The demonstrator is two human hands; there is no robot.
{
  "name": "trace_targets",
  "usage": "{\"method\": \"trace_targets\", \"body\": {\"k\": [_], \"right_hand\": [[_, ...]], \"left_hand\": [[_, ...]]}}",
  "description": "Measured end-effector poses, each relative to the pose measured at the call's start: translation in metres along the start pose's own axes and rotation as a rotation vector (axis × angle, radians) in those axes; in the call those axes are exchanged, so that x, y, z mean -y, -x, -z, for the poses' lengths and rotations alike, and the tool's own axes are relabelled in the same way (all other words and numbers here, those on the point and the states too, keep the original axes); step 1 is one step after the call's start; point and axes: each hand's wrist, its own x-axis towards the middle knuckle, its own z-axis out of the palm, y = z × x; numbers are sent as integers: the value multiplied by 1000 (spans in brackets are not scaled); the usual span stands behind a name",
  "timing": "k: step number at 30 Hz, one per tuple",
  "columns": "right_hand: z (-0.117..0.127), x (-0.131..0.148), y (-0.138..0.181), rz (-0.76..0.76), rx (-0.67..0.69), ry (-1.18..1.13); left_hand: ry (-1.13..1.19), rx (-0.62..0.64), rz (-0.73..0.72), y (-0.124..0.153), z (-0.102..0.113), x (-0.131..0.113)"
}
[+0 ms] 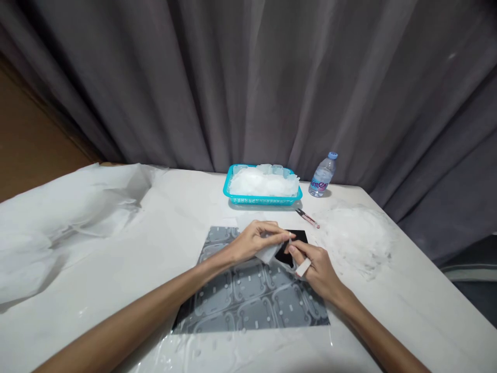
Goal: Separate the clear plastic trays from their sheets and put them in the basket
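Observation:
My left hand [254, 241] and my right hand [312, 264] meet over the far end of a black mat [248, 295] that is covered with several clear plastic pieces laid in rows. Both hands pinch one small clear plastic piece [272, 252] between them, the left from the left side, the right from the lower right. Fingers of both hands are curled closed on it. Bare black mat [297, 237] shows just beyond the hands.
A turquoise basket [262, 197] full of clear plastic pieces stands at the back. A small water bottle [322, 176] is right of it. Small scissors [307, 217] lie near a heap of clear plastic [355, 238] on the right. Crumpled white sheeting [66, 217] covers the left.

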Motion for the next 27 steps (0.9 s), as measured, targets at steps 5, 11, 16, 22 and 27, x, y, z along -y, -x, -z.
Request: {"method": "trace_targets", "body": {"k": [5,11,16,22,27], "right_hand": [[2,-8,0,101,-4,154],[-3,-15,0,148,66,417],[-12,-18,0,68,66,502],[6,-39,-5,-181,-49,632],[12,-48,-10,-198,-22,636]], "left_hand": [[-517,45,-222,2,1,14],[-626,157,-183,5,-2,27],[-477,136,-70,5,-7,37],[-361,40,44,9,2,39],[-303,76,87,16,9,38]]}}
